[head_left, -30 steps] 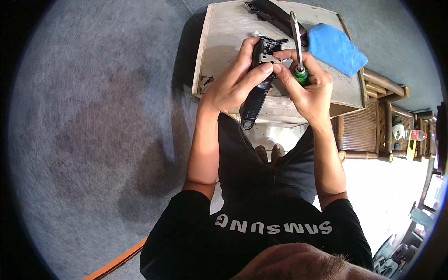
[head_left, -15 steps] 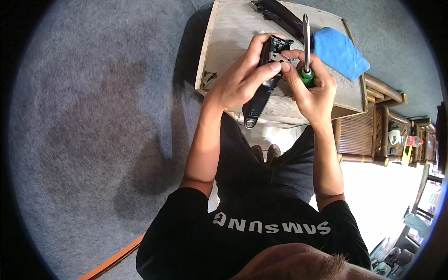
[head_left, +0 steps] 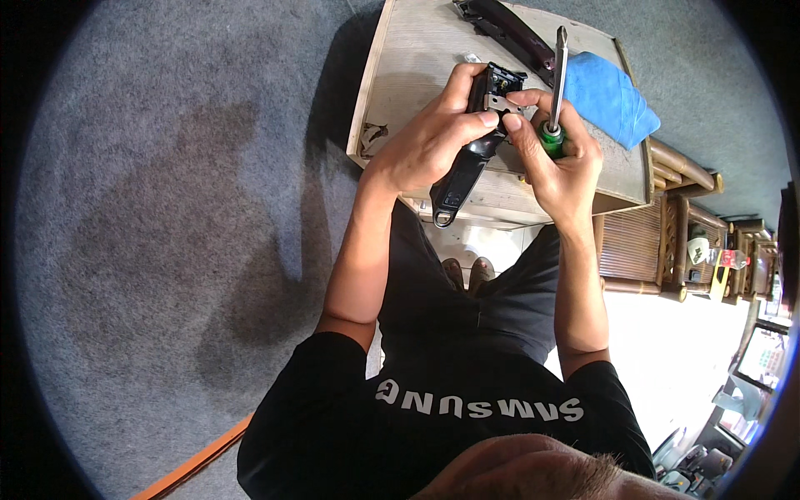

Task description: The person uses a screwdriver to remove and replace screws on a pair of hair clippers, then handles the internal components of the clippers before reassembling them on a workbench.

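My left hand is wrapped round a black hair clipper, its thumb near the exposed head with small internal parts showing. A small silver metal plate lies across that head. My right hand grips a screwdriver by its green handle, the steel shaft pointing up and away from the clipper; thumb and index finger of the same hand are at the plate. Behind them, a second, dark clipper and a blue cloth lie on the pale wooden table.
Bamboo furniture stands to the right, with a red-labelled bottle and small items on it. Carpet spreads to the left, with an orange strip along the lower left. My legs and feet show below the table.
The screwdriver has shifted right in the picture along with my right hand. My left hand and clipper are slightly higher and further right than a second ago; both grips look much the same.
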Tool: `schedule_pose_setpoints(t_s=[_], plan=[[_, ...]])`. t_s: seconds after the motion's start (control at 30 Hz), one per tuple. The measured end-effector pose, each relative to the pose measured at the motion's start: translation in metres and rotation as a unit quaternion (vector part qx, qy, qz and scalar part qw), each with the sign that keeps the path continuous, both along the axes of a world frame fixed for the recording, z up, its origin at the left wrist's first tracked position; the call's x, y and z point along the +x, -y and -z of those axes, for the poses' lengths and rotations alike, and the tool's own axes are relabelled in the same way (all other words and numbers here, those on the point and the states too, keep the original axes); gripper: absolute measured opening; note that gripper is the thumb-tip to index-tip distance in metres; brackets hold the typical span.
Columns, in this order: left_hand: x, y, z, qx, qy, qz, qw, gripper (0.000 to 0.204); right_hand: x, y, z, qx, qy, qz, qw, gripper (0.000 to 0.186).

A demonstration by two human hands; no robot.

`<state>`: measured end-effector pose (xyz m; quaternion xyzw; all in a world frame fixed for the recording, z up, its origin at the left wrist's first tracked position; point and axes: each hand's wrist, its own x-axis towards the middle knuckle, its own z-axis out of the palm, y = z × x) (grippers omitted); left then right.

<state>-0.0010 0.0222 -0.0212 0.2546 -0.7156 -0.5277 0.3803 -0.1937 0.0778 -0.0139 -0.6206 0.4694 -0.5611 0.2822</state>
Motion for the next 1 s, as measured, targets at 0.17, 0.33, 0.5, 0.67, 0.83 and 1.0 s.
schedule_pose_setpoints(t_s=[0.17, 0.33, 0.5, 0.67, 0.83, 1.0], plan=[[-0.0012, -0.0047, -0.0066, -0.007, 0.009, 0.006, 1.000, 0.053, 0.0006, 0.0038, 0.0044, -0.028, 0.004, -0.003, 1.000, 0.025], [-0.0050, -0.0042, 0.0000, -0.064, -0.016, -0.029, 0.997, 0.048, 0.0021, 0.0035, 0.0033, -0.022, 0.013, -0.001, 1.000, 0.025], [-0.0042, -0.0055, -0.0018, -0.118, 0.008, -0.059, 0.991, 0.049, 0.0028, 0.0052, 0.0012, 0.001, 0.024, -0.004, 1.000, 0.025], [-0.0017, -0.0078, -0.0049, -0.065, 0.033, -0.049, 0.996, 0.048, 0.0006, 0.0071, 0.0031, 0.003, 0.033, -0.007, 0.999, 0.021], [-0.0043, -0.0060, -0.0028, -0.098, 0.033, -0.065, 0.993, 0.049, 0.0013, 0.0074, 0.0031, -0.005, 0.038, -0.008, 0.999, 0.019], [-0.0050, -0.0040, -0.0039, -0.088, 0.035, -0.057, 0.994, 0.050, 0.0014, 0.0086, 0.0052, -0.012, 0.038, -0.008, 0.999, 0.020]])
